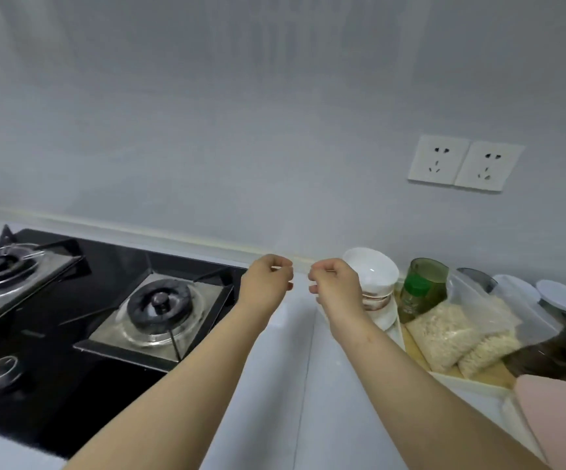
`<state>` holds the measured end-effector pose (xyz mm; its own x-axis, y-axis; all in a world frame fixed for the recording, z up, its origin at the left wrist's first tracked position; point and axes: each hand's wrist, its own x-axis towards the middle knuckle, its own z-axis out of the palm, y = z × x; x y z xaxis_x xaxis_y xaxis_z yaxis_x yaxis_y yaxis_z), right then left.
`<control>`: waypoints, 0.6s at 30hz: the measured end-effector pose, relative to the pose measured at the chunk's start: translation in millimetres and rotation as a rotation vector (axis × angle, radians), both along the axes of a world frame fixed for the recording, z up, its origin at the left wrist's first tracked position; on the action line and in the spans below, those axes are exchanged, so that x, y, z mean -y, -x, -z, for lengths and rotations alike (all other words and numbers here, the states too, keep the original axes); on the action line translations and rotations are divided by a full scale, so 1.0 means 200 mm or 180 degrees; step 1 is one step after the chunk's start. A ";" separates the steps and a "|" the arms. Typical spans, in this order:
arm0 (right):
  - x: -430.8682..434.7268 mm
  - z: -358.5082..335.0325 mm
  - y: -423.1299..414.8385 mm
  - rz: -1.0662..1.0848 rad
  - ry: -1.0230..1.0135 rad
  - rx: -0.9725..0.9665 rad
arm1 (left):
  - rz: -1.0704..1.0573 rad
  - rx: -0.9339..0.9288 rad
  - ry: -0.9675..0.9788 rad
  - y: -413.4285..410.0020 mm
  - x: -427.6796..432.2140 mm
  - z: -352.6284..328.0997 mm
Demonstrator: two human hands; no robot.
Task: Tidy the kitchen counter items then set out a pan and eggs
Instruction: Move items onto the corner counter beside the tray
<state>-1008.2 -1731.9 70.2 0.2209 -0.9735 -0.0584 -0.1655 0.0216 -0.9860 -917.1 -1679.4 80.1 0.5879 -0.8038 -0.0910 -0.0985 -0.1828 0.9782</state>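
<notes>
White counter [302, 385], seamed down the middle. Set into the left part, black glass hob [105, 266] with two burners. At the right rear, stack of white bowls [373, 276]. Just beside the stack, shallow white-rimmed tray [471, 385] filled with a bottle, bags and jars. At the near right edge, pink object [563, 418], kind unclear.
</notes>
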 end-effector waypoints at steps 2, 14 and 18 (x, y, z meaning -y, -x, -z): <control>-0.09 0.02 -0.12 -0.0275 -0.0103 0.0023 | -0.0239 -0.0068 -0.0021 -0.12 -0.13 0.03; -0.85 0.09 -1.02 -0.1679 -0.0503 -0.0070 | -0.1680 -0.0512 0.0016 -0.92 -1.07 0.13; -1.24 0.13 -1.49 -0.2053 -0.0502 -0.0140 | -0.2214 -0.0582 0.0184 -1.33 -1.52 0.16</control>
<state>-709.8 -1483.9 44.8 0.7506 -0.6260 -0.2115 -0.2335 0.0483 -0.9712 -651.7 -1374.6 48.0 0.9448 -0.2552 -0.2055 0.1881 -0.0909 0.9779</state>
